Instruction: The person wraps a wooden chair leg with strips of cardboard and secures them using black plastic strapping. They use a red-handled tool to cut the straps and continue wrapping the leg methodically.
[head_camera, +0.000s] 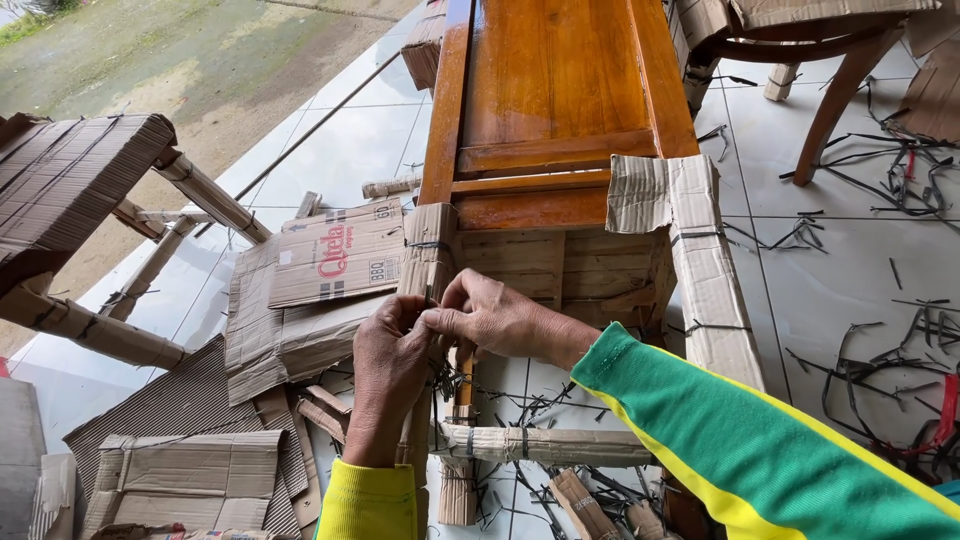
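A cardboard-wrapped leg (428, 262) of a glossy orange-brown wooden furniture piece (548, 110) stands at the centre of the view, bound near its top by a dark plastic strap (428, 244). Both hands meet at this leg, just below the strap. The left hand (392, 362) is closed around the wrapped leg, fingers curled against the cardboard. The right hand (490, 318) reaches across from the right, its fingertips pinched together against the same spot; what they pinch is too small to tell. The two hands touch each other.

A second leg (705, 270) on the right is also wrapped in brown corrugated cardboard, crossed by two dark straps. Between the two legs runs a lower rung in cardboard (545, 445), below the hands.

To the left, flattened brown cardboard boxes (310, 290) lie in a loose pile on the white tiled floor (840, 270). At the far left stands another furniture piece fully wrapped in cardboard (75, 200). A bare wooden chair (820, 60) shows at the upper right. Cut black strap scraps (900, 170) are scattered over the tiles to the right and under the hands.
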